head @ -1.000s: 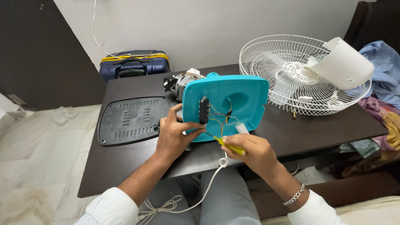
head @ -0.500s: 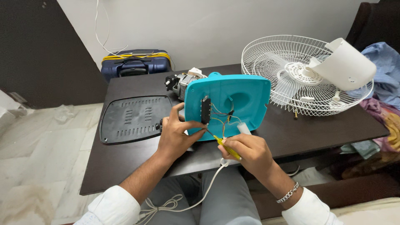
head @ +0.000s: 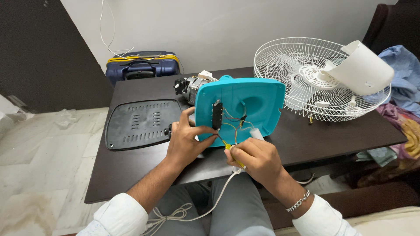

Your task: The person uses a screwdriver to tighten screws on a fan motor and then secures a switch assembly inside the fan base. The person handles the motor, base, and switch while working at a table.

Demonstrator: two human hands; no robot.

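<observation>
On the dark table (head: pixel 131 175), a white wire fan guard (head: pixel 306 78) is lying at the far right and a black vented cover plate (head: pixel 140 124) at the left. Near the middle, the turquoise fan base housing (head: pixel 258 98) is standing tilted, wires showing. The left hand (head: pixel 186 140) is gripping its left edge; the right hand (head: pixel 256 159) is clasping a yellow-handled screwdriver (head: pixel 234 155), its tip among the wires.

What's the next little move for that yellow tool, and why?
Probably ease the tool's tip a little further up to the black block. The right hand aims it there, the left hand steadies the teal base, and the wires hang loose.
</observation>
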